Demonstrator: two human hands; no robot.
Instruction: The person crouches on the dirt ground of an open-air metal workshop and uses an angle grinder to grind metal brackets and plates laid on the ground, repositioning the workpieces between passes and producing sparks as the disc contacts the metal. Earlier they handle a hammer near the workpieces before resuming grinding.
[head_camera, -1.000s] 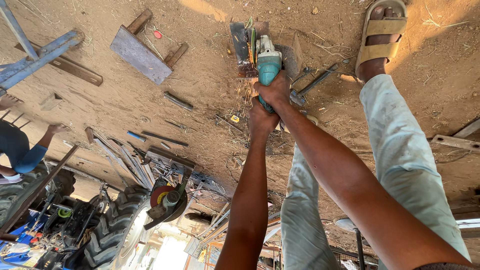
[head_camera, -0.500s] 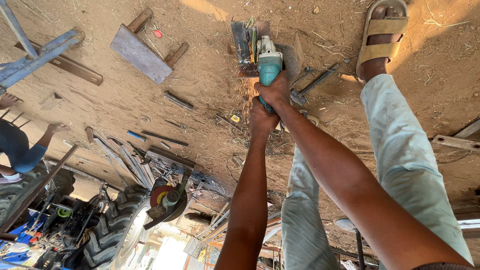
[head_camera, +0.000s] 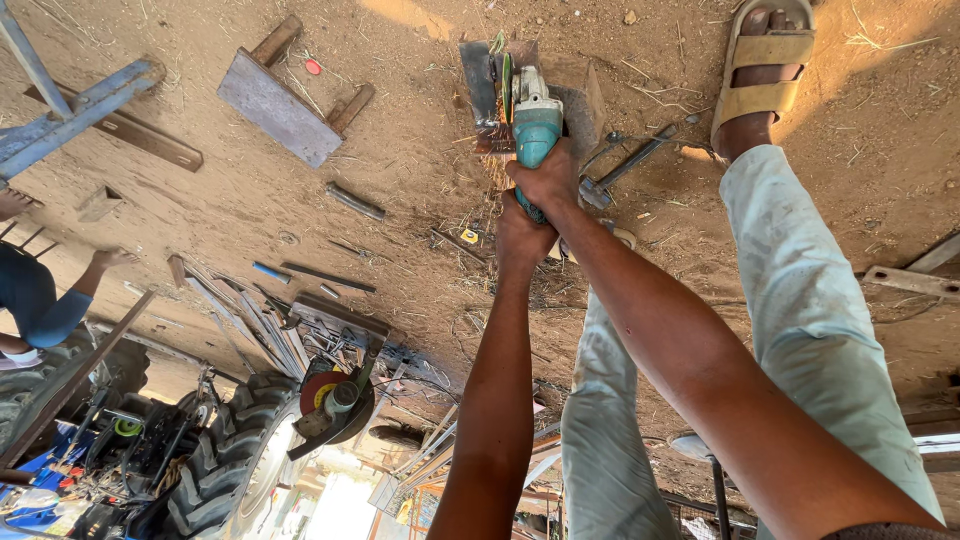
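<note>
A teal angle grinder (head_camera: 535, 112) rests against a rusty steel piece (head_camera: 480, 85) lying on the dirt ground. My right hand (head_camera: 550, 178) wraps the grinder's body. My left hand (head_camera: 520, 238) grips its rear end just behind. A few orange sparks show beside the disc, at the steel's edge. My leg in pale trousers runs up to my sandalled foot (head_camera: 765, 70), planted to the right of the work.
A hammer (head_camera: 628, 162) lies right of the grinder. A flat metal plate with legs (head_camera: 280, 105) and a blue steel beam (head_camera: 75, 112) lie to the left. A chop saw with a red disc (head_camera: 330, 395), tractor tyres (head_camera: 225, 470) and loose rods sit lower left. Another person (head_camera: 40, 300) crouches at the left edge.
</note>
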